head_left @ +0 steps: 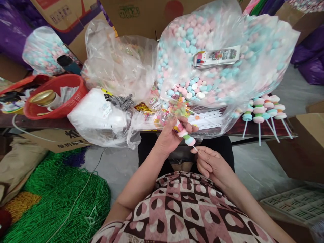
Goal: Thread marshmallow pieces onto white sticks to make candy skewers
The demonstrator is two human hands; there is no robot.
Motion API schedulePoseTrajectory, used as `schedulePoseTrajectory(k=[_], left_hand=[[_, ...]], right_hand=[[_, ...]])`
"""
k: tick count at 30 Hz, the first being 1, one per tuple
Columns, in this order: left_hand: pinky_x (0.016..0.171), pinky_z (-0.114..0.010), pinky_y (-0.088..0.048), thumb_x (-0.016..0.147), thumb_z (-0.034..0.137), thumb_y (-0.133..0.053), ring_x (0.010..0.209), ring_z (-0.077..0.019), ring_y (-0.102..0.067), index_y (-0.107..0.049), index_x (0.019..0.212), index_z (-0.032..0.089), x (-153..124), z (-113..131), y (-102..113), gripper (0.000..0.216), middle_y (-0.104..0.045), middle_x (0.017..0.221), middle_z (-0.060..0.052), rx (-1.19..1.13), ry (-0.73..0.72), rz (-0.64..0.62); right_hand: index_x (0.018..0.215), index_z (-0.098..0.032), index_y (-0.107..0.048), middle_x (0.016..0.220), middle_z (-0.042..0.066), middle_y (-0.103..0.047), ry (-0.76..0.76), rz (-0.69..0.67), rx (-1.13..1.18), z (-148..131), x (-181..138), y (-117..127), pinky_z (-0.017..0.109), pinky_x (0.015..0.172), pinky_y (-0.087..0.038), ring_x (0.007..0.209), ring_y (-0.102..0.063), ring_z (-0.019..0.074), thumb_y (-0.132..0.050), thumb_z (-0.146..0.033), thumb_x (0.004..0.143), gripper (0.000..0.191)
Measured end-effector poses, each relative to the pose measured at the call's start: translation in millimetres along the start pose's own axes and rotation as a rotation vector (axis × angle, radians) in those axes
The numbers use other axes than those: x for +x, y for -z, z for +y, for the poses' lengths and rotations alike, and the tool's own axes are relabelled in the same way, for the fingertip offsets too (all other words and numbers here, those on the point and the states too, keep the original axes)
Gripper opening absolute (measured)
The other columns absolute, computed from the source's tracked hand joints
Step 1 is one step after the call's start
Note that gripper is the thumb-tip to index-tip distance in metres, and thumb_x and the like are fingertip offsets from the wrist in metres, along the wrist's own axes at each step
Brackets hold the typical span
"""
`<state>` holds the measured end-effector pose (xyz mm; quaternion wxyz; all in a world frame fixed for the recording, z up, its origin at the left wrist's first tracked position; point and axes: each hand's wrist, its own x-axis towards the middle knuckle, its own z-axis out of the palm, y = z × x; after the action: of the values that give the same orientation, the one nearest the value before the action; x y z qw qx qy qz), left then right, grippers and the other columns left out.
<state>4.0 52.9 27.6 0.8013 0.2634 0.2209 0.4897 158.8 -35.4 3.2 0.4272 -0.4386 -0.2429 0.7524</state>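
Observation:
My left hand [170, 135] is closed around the top of a candy skewer [186, 137], a thin white stick threaded with pink, green and blue sweets. My right hand [211, 163] pinches the bare lower end of that stick between thumb and fingers. Both hands hover just in front of the table edge, below a big clear bag of pink, blue and white candies [202, 57]. A pile of small coloured sweets [177, 109] lies just above my left hand. Several finished candy skewers [263, 111] lie on the table to the right.
A red basket [73, 98] with a gold lid stands at the left, next to crumpled clear bags [118, 60] and a white packet [96, 116]. Loose white sticks [207, 119] lie near the front edge. Green cord [55, 199] is heaped on the floor left; cardboard boxes [303, 148] stand right.

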Motion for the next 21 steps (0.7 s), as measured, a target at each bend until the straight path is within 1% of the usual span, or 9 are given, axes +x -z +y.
schedulePoseTrajectory(k=[4,6,9,11,12,14,17,19,21], left_hand=[[0.074,-0.033,-0.051,0.074,0.051,-0.073,0.084,-0.024,-0.07,-0.066,0.084,0.017,-3.7,-6.5,-0.1,0.035,-0.067,0.067,-0.003,0.126,0.026,-0.003],[0.077,-0.032,-0.051,0.072,0.046,-0.077,0.085,-0.0223,-0.07,-0.067,0.088,0.017,-6.8,-7.7,-0.4,0.034,-0.069,0.07,-0.004,0.166,0.054,0.026],[0.087,-0.036,-0.05,0.064,0.045,-0.083,0.099,-0.0241,-0.068,-0.066,0.104,0.021,-11.0,-1.4,-0.3,0.049,-0.073,0.096,-0.008,0.141,0.03,0.05],[0.091,-0.04,-0.049,0.06,0.052,-0.083,0.11,-0.0275,-0.065,-0.063,0.111,0.025,-11.4,6.8,-0.4,0.062,-0.071,0.111,-0.009,0.085,-0.03,0.066],[0.092,-0.042,-0.049,0.061,0.055,-0.081,0.113,-0.0285,-0.063,-0.063,0.113,0.026,-10.7,10.9,-0.4,0.063,-0.07,0.113,-0.009,0.057,-0.062,0.09],[0.092,-0.043,-0.049,0.069,0.058,-0.074,0.111,-0.0276,-0.064,-0.064,0.11,0.026,-7.2,16.6,-0.3,0.053,-0.072,0.105,-0.006,0.01,-0.12,0.166],[0.087,-0.039,-0.051,0.082,0.046,-0.066,0.09,-0.021,-0.069,-0.067,0.093,0.023,0.8,15.5,1.1,0.025,-0.068,0.074,-0.001,-0.052,-0.15,0.26],[0.083,-0.035,-0.052,0.086,0.038,-0.063,0.074,-0.0156,-0.067,-0.064,0.082,0.021,5.6,8.9,2.4,0.018,-0.061,0.063,0.002,-0.103,-0.157,0.292],[0.079,-0.031,-0.052,0.087,0.035,-0.063,0.066,-0.0118,-0.063,-0.062,0.077,0.019,8.0,0.2,2.8,0.018,-0.058,0.061,0.004,-0.142,-0.164,0.297]], right_hand=[[0.09,-0.016,-0.067,0.036,-0.011,-0.031,-0.048,-0.046,0.019,-1.1,0.6,0.1,0.019,0.036,-0.017,0.029,-0.028,0.0049,-0.068,-0.038,0.083,0.023],[0.089,-0.016,-0.066,0.037,-0.011,-0.032,-0.041,-0.033,-0.014,-0.5,1.4,-1.3,0.02,0.036,-0.018,0.03,-0.029,0.0055,-0.067,-0.04,0.083,0.025],[0.09,-0.016,-0.066,0.039,-0.011,-0.032,-0.007,-0.006,-0.06,1.5,2.1,-2.6,0.02,0.039,-0.021,0.033,-0.03,0.0055,-0.068,-0.043,0.082,0.028],[0.09,-0.015,-0.066,0.04,-0.011,-0.033,0.002,-0.015,-0.062,3.1,2.2,-2.1,0.02,0.039,-0.022,0.034,-0.031,0.0052,-0.068,-0.043,0.083,0.028],[0.09,-0.015,-0.066,0.04,-0.011,-0.033,0.001,-0.022,-0.06,3.8,2.1,-1.6,0.02,0.039,-0.022,0.034,-0.031,0.0051,-0.068,-0.043,0.083,0.028],[0.091,-0.015,-0.066,0.04,-0.011,-0.032,-0.008,-0.033,-0.065,5.2,2.1,-0.9,0.02,0.04,-0.022,0.034,-0.032,0.0054,-0.067,-0.043,0.084,0.029],[0.095,-0.016,-0.066,0.042,-0.011,-0.034,0.018,0.007,-0.13,7.6,1.7,-0.7,0.021,0.041,-0.025,0.036,-0.034,0.0065,-0.066,-0.044,0.084,0.03],[0.098,-0.017,-0.067,0.044,-0.01,-0.038,0.109,0.101,-0.252,9.9,1.4,0.0,0.022,0.043,-0.029,0.039,-0.037,0.0078,-0.066,-0.046,0.083,0.032],[0.099,-0.018,-0.069,0.046,-0.008,-0.043,0.233,0.208,-0.417,12.0,1.4,1.2,0.023,0.045,-0.033,0.042,-0.042,0.0093,-0.065,-0.047,0.083,0.034]])
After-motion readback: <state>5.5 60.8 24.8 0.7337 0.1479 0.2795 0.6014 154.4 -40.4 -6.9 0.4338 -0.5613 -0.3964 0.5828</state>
